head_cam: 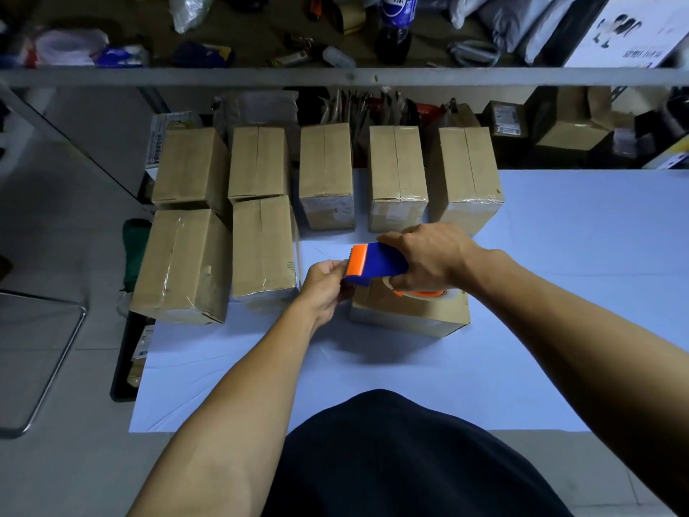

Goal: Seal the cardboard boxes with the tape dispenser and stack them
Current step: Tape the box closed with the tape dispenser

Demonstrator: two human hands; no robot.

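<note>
Ideally, while the right hand (428, 261) is gripping the tape dispenser (376, 263) over the box (406, 311), the left hand (323, 287), pinching at its orange end, is drawing tape straight toward the bench's near edge.

1 head-worn camera looks steeply down, close over the table (559, 255).

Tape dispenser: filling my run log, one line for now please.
right hand grips dispenser | left hand pinches its front | over box
</note>
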